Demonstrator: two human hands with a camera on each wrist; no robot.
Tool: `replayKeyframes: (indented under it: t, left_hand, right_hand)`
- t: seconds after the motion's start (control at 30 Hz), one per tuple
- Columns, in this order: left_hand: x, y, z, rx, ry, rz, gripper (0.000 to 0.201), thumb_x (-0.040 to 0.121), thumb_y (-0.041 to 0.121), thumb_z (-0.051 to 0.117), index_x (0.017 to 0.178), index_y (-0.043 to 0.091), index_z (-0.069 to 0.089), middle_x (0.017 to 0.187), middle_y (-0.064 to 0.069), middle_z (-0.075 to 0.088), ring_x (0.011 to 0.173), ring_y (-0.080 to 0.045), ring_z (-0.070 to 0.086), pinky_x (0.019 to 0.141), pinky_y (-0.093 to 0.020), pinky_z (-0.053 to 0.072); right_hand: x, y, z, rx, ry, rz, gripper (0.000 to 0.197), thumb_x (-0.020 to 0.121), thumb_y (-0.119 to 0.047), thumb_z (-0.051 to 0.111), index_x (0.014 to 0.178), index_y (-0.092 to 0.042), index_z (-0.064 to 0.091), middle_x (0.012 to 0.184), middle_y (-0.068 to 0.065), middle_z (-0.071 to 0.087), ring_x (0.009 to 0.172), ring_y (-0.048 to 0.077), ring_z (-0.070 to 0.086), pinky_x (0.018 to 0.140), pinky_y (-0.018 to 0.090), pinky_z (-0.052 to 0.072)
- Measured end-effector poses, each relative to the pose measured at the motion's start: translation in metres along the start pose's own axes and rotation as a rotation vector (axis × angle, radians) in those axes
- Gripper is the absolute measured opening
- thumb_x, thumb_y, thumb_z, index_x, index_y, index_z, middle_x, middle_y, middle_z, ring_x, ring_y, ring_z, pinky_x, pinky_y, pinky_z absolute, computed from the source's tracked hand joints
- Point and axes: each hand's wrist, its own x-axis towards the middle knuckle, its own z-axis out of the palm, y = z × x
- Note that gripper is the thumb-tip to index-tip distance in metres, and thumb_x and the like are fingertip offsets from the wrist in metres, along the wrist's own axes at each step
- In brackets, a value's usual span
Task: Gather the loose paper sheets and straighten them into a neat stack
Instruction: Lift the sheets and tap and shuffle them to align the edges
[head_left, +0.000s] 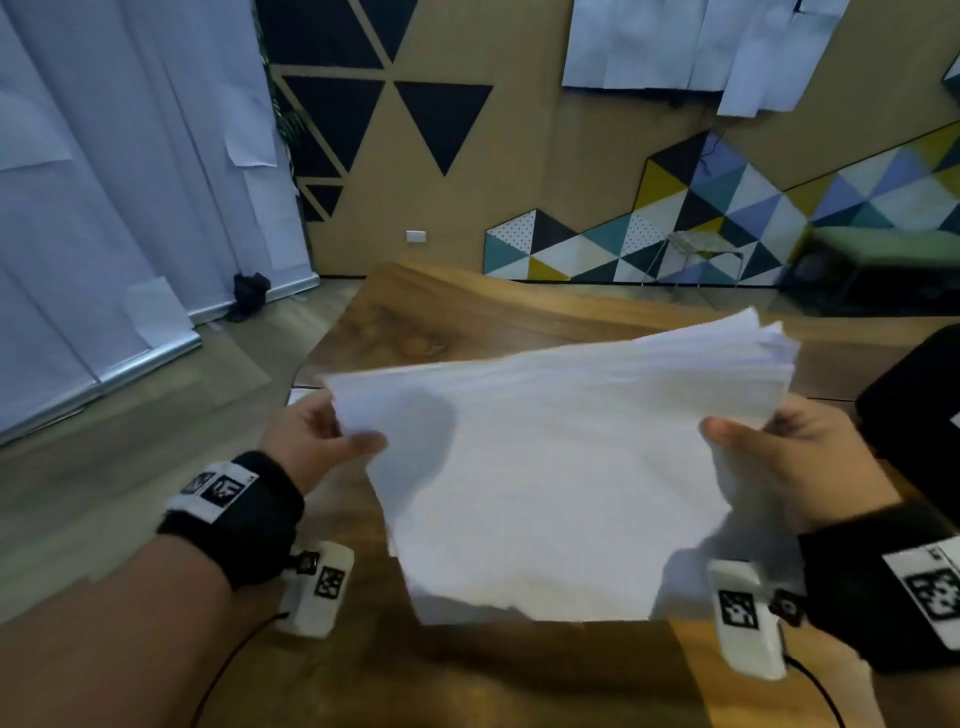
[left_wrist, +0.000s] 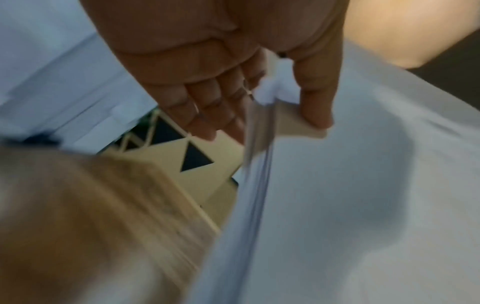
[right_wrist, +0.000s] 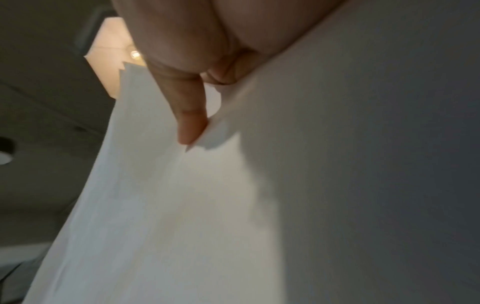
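A thick bundle of white paper sheets (head_left: 545, 467) hangs in the air above the wooden table (head_left: 447, 317), tilted, with uneven edges fanned at its far right corner. My left hand (head_left: 332, 441) pinches the bundle's left edge, thumb on top and fingers behind. My right hand (head_left: 769, 441) grips the right edge the same way. In the left wrist view the left hand (left_wrist: 272, 119) has its thumb on the paper sheets (left_wrist: 363, 205) and its fingers behind the edge. In the right wrist view only the thumb of the right hand (right_wrist: 192, 123) shows, lying on the paper sheets (right_wrist: 311, 205).
A black object (head_left: 914, 410) sits at the table's right edge, close to my right hand. The floor lies to the left of the table. White blinds (head_left: 130, 182) hang at the left, a patterned wall (head_left: 623, 156) behind, with a wire stool (head_left: 696, 254) by it.
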Motion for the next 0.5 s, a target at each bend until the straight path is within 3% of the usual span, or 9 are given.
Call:
replayKeyframes:
  t: [0.07,0.1,0.2,0.23,0.33,0.37,0.43,0.47,0.5]
  left_hand:
    - [-0.005,-0.006,0.011,-0.246,-0.016,-0.104,0.069,0.037,0.022,0.087,0.098,0.010,0.058,0.064,0.008,0.075,0.055,-0.007,0.067,0.049,-0.019,0.052]
    - [-0.006,-0.008,0.019,-0.263,-0.022,-0.150,0.066,0.037,0.026,0.086,0.096,0.010,0.059,0.062,0.005,0.074,0.054,-0.011,0.066,0.046,-0.020,0.051]
    - [-0.010,-0.005,0.040,-0.165,0.128,-0.184,0.020,0.062,0.025,0.075,0.078,0.019,0.065,0.069,-0.001,0.070,0.066,-0.027,0.062,0.062,-0.034,0.053]
    - [-0.011,-0.002,0.045,-0.162,0.188,-0.172,0.013,0.066,0.025,0.074,0.074,0.019,0.066,0.066,0.001,0.071,0.066,-0.027,0.062,0.064,-0.035,0.054]
    - [-0.019,0.006,0.053,-0.134,0.260,-0.083,0.015,0.073,0.026,0.072,0.064,0.019,0.063,0.054,0.004,0.067,0.055,-0.021,0.056,0.045,-0.020,0.048]
    - [-0.023,0.009,0.056,-0.081,0.263,-0.068,0.015,0.072,0.029,0.073,0.068,0.019,0.062,0.063,-0.003,0.067,0.059,-0.022,0.056,0.050,-0.021,0.049]
    - [-0.028,0.006,0.061,-0.015,0.282,-0.068,0.016,0.069,0.026,0.072,0.077,0.019,0.060,0.077,-0.010,0.064,0.068,-0.022,0.054,0.065,-0.027,0.047]
    - [-0.030,0.000,0.063,-0.036,0.269,-0.091,0.015,0.073,0.015,0.071,0.075,0.020,0.057,0.072,-0.005,0.063,0.066,-0.018,0.053,0.064,-0.023,0.046]
    - [-0.030,-0.010,0.063,-0.068,0.227,-0.134,0.019,0.079,0.006,0.066,0.072,0.020,0.056,0.064,0.000,0.062,0.065,-0.016,0.053,0.060,-0.019,0.046]
  right_hand:
    - [-0.003,0.007,-0.001,0.067,0.062,0.036,0.041,0.076,0.006,0.060,0.057,-0.026,0.076,0.054,-0.013,0.071,0.046,-0.001,0.062,0.044,0.012,0.047]
    - [-0.004,0.011,-0.001,0.086,0.084,0.033,0.041,0.079,0.007,0.059,0.057,-0.024,0.076,0.055,-0.012,0.071,0.047,0.000,0.063,0.045,0.012,0.048]
    - [-0.011,0.020,0.005,0.077,0.190,0.007,0.018,0.078,-0.004,0.066,0.065,-0.016,0.072,0.058,-0.010,0.071,0.051,0.006,0.063,0.049,0.021,0.052]
    - [-0.014,0.023,0.007,0.065,0.222,-0.019,0.013,0.078,-0.005,0.067,0.070,-0.015,0.070,0.058,-0.011,0.070,0.052,0.005,0.062,0.050,0.022,0.052]
    - [-0.024,0.032,0.018,0.047,0.283,-0.091,0.007,0.080,-0.009,0.066,0.083,-0.016,0.066,0.067,-0.019,0.073,0.060,-0.002,0.066,0.053,0.015,0.053]
    - [-0.028,0.039,0.022,0.064,0.278,-0.084,0.012,0.074,-0.020,0.071,0.084,-0.018,0.065,0.070,-0.019,0.074,0.063,-0.002,0.067,0.056,0.015,0.054]
    - [-0.034,0.061,0.024,0.108,0.273,0.026,0.048,0.050,-0.045,0.081,0.088,-0.020,0.065,0.076,-0.016,0.076,0.071,0.000,0.070,0.063,0.019,0.057]
    - [-0.038,0.073,0.026,0.081,0.290,0.119,0.059,0.044,-0.051,0.084,0.090,-0.022,0.064,0.079,-0.011,0.076,0.078,0.005,0.070,0.068,0.024,0.057]
    - [-0.041,0.087,0.028,0.060,0.288,0.209,0.054,0.048,-0.048,0.085,0.091,-0.024,0.063,0.081,-0.006,0.075,0.085,0.012,0.069,0.073,0.029,0.055]
